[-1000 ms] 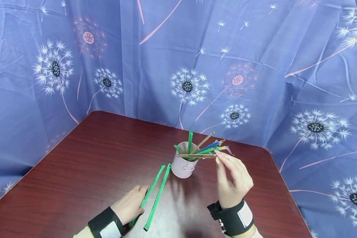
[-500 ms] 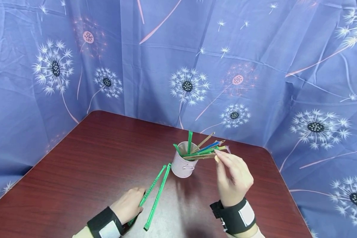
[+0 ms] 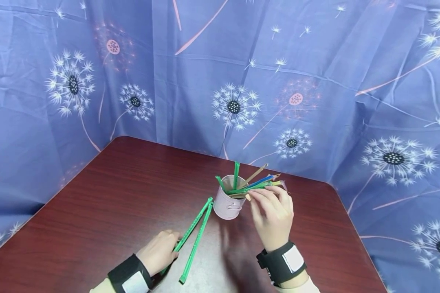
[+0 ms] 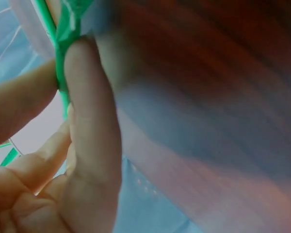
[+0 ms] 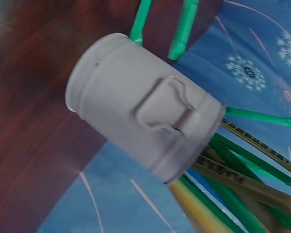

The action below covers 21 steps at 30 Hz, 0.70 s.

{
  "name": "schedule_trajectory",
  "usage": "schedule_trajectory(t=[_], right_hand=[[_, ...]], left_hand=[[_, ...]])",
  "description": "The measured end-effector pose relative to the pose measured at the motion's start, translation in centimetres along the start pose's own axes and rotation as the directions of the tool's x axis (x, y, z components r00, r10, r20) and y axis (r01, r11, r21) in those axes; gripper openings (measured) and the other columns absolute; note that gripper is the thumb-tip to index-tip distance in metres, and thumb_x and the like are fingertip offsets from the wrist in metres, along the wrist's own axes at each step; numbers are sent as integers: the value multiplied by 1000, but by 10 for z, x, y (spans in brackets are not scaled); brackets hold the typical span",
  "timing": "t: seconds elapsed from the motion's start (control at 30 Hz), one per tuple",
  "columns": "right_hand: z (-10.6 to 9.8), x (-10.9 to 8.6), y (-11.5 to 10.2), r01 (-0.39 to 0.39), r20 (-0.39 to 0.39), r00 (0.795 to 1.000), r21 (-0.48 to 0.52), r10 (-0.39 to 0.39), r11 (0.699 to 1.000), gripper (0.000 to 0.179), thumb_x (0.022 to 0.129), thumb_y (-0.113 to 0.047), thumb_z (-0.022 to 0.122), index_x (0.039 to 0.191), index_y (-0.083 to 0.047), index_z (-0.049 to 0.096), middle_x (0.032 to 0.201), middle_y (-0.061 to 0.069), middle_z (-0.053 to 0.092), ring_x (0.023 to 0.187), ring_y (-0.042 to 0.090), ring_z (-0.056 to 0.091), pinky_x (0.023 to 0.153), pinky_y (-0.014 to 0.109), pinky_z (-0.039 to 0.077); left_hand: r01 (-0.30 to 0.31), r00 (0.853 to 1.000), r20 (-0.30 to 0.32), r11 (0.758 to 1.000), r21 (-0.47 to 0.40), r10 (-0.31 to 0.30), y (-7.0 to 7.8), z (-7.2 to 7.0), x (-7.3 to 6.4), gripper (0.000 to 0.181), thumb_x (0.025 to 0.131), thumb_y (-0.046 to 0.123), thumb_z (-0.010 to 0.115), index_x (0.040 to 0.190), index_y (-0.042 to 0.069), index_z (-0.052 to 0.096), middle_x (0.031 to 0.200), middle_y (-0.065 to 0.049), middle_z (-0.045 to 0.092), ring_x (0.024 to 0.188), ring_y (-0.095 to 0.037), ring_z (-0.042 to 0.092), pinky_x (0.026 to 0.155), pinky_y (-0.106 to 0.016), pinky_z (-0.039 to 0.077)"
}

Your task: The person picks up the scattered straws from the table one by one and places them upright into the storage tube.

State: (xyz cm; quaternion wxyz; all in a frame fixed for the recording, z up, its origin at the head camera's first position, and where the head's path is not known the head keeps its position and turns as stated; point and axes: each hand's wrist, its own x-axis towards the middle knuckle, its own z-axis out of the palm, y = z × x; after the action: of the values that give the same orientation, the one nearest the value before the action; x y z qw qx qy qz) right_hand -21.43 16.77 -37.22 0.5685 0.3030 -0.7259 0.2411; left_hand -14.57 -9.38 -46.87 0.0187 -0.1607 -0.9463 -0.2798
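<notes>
My left hand (image 3: 159, 253) pinches a green wrapped straw (image 3: 192, 226), its far end pointing up towards the bucket. In the left wrist view, thumb and fingers press on the green wrapper (image 4: 68, 29). A second green straw (image 3: 196, 248) lies just right of it on the table. My right hand (image 3: 273, 215) is at the rim of a small pale pink bucket (image 3: 227, 206), fingertips pinching the end of a brown wrapped straw (image 3: 237, 195) that slants into it. The right wrist view shows the bucket's side handle (image 5: 162, 104) and printed brown straw (image 5: 233, 175); those fingers are outside that view.
Several other straws lean out of the bucket, among them an upright green straw (image 3: 236, 173), a brown one (image 3: 256, 175) and a blue one (image 3: 260, 180). The dark red table (image 3: 132, 195) meets a blue dandelion-print curtain (image 3: 190, 101) behind.
My right hand has moved left towards the bucket, and the brown straw has slid down into it. The left hand's green straw has swung slightly, its far end nearer the bucket.
</notes>
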Motion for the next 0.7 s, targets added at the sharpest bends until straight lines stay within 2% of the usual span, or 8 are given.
schedule_trajectory(t=[0.1, 0.3, 0.53, 0.7], right_hand=[[2, -7, 3, -32, 81, 996, -42, 36, 999, 9, 73, -2, 79, 82, -4, 81, 85, 6, 74, 93, 36, 60, 78, 53, 40], [5, -18, 7, -85, 214, 971, -109, 107, 990, 10, 71, -3, 82, 80, -4, 81, 92, 8, 69, 102, 36, 55, 82, 58, 38], [5, -22, 9, -116, 261, 955, -119, 144, 986, 13, 73, -9, 82, 85, -6, 80, 99, 10, 68, 108, 38, 52, 87, 60, 37], [5, -24, 4, -158, 254, 953, -41, 163, 987, 27, 78, -24, 82, 98, -7, 79, 107, 11, 68, 112, 38, 49, 93, 63, 33]], left_hand=[[-9, 1000, -13, 1000, -20, 9, 0, 0, 0, 29, 73, 1, 79, 101, -5, 72, 86, -10, 66, 80, -27, 64, 71, -44, 56], [-54, 996, -76, 998, -35, 51, 2, 2, -1, 27, 75, 4, 79, 100, 1, 70, 79, 3, 58, 77, -15, 59, 69, -39, 53], [-103, 989, -119, 991, -88, 92, 7, 2, 0, 20, 78, 5, 76, 96, 7, 67, 77, 8, 53, 70, -4, 49, 60, -31, 48], [-138, 979, -165, 983, -119, 117, 13, 0, 2, 14, 81, 5, 74, 93, 9, 67, 81, 5, 59, 71, -6, 56, 60, -28, 50]])
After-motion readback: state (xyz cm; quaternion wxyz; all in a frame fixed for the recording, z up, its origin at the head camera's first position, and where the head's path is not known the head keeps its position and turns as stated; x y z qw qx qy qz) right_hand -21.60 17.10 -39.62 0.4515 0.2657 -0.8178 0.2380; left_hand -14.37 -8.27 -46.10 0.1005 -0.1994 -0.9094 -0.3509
